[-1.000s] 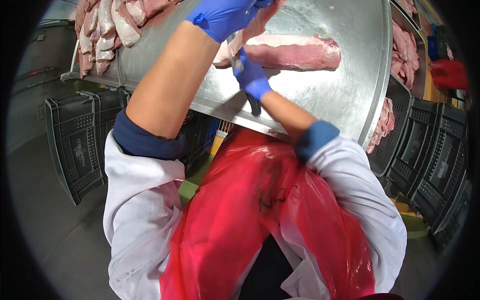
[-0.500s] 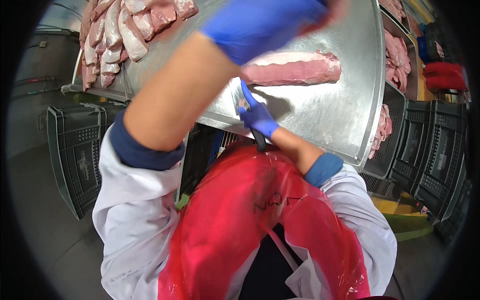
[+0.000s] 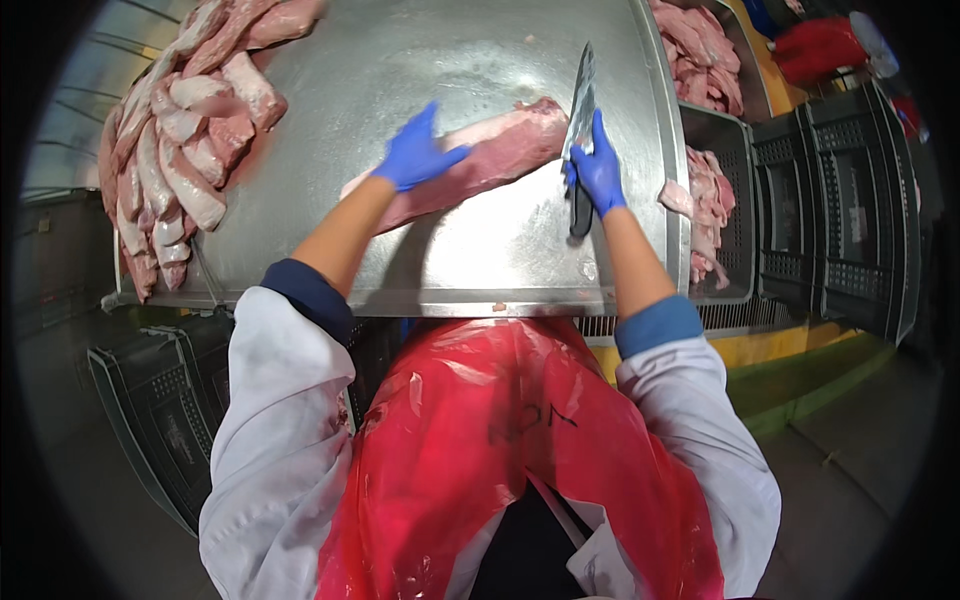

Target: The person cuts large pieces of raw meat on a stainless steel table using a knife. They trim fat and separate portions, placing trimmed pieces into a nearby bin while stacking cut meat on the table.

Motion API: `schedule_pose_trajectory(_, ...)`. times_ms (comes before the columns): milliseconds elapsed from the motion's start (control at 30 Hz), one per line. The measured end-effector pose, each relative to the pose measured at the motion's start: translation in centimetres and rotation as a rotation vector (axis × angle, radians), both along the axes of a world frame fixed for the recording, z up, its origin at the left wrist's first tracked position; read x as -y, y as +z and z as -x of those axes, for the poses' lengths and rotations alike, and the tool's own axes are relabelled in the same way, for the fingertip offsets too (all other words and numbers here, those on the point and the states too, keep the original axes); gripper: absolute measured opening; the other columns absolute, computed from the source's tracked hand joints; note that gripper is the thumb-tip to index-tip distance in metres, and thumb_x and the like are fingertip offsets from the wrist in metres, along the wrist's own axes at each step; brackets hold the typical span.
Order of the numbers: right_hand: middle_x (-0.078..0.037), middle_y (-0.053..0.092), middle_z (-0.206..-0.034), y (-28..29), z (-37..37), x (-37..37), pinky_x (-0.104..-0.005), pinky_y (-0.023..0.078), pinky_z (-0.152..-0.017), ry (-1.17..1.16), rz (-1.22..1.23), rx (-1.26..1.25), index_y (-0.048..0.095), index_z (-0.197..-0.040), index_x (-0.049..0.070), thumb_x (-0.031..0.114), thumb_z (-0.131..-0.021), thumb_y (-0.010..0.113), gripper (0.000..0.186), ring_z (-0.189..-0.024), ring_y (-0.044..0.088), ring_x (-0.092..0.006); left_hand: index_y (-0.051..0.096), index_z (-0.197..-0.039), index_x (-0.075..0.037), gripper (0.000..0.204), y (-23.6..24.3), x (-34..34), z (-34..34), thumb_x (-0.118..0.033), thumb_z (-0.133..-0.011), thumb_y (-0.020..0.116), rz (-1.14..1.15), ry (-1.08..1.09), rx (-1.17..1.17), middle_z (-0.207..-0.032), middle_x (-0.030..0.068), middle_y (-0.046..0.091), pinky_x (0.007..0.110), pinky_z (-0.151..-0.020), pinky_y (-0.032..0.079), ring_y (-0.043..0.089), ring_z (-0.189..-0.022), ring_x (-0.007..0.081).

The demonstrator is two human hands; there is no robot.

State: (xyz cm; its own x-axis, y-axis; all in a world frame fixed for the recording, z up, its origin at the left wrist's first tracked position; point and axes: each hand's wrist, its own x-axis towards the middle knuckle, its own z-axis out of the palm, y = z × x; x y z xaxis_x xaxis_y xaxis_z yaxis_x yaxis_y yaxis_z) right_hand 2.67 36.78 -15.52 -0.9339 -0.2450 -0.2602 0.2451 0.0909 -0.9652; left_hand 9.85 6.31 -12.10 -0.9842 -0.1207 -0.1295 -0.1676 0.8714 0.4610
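The right grip (image 3: pixel 600 178) holds the knife (image 3: pixel 582 105) just beside the loin (image 3: pixel 500 150). The left grip (image 3: pixel 415 158), no longer raised, now spreads open over the loin's left half, apparently steadying it; piled meat (image 3: pixel 190 190) lies farther left.

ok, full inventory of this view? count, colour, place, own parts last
metal table: 1, silver, upper centre
long meat piece: 1, pink with pale fat, on table
knife: 1, grey blade, black handle, beside that piece's right end
meat pile: many pieces, pink and whitish, table's left end
small meat piece: 1, pale pink, table's right rim
meat trimmings: two heaps, pink, in containers right of table
crates: several, dark grey, both sides
red item: 1, upper right, partly seen
apron: 1, red, lower centre
sleeves: 2, white, blue cuffs
left hand: 1, blue glove, over long meat piece
right hand: 1, blue glove, gripping knife
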Motion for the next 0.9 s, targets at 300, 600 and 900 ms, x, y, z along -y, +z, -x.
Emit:
schedule_pose_trajectory(300, -0.012, 0.067, -0.079, 2.1, -7.1, 0.5, -0.0334, 0.055, -0.059, 0.092, -0.369, -0.045, 0.023, -0.159, 0.018, 0.015, -0.096, 0.055, 0.071, -0.061, 0.064, -0.0161, 0.052, -0.133, -0.005, 0.076, -2.7, 1.1, -6.4, -0.052, -0.075, 0.071, 0.136, -0.231, 0.035, -0.123, 0.0181, 0.055, 0.051, -0.097, 0.041, 0.051, -0.115, 0.0385)
schedule_pose_trajectory(600, -0.011, 0.063, -0.071, 3.0, -9.0, 0.9, -0.0327, 0.054, -0.06, 0.201, -0.354, 0.086, 0.019, -0.161, 0.022, 0.013, -0.095, 0.055, 0.076, -0.055, 0.061, -0.0145, 0.048, -0.135, 0.001, 0.076, -3.5, -1.5, -10.8, -0.045, -0.078, 0.069, 0.052, -0.231, -0.087, -0.124, 0.0225, 0.053, 0.052, -0.094, 0.041, 0.05, -0.112, 0.04)
schedule_pose_trajectory(900, -0.011, 0.062, -0.123, 6.8, -14.4, -6.1, -0.0262, 0.053, -0.061, 0.485, -0.3, 0.185, 0.021, -0.16, 0.018, 0.001, -0.092, 0.057, 0.079, -0.069, 0.06, -0.0109, 0.051, -0.125, 0.005, 0.074, -5.4, -3.1, -11.2, -0.042, -0.074, 0.078, -0.076, 0.08, -0.179, -0.114, 0.0229, 0.055, 0.049, -0.09, 0.046, 0.055, -0.103, 0.0414)
